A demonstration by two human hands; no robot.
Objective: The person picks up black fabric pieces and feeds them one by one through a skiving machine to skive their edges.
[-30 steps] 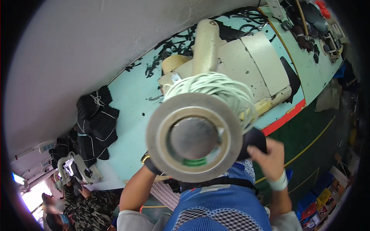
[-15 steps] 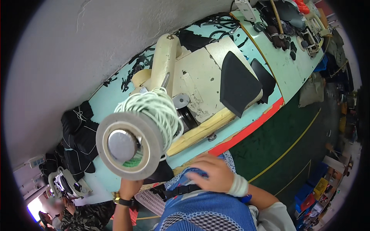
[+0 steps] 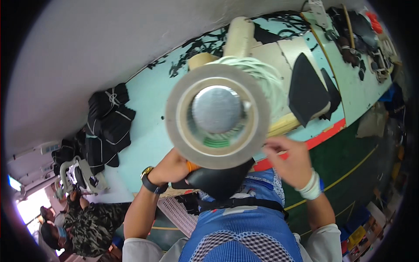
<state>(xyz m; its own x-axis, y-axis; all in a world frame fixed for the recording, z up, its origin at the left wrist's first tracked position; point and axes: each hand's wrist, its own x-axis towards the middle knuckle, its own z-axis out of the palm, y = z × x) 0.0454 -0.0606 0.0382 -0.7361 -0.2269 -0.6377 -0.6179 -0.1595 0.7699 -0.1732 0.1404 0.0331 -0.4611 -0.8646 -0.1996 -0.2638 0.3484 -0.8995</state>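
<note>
A smooth black panel (image 3: 220, 182) with a rounded lower edge is held in the left hand (image 3: 171, 167) near the bench (image 3: 146, 124), its upper part hidden.

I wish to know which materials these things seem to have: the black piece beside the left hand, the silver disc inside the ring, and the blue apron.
Black piece: perhaps leather or an imitation; it looks smooth, with a soft sheen.
Silver disc: probably metal, fairly shiny, since its rim catches bright light.
Blue apron: likely woven cloth, matte, with checked patches and lace-like trim.
</note>
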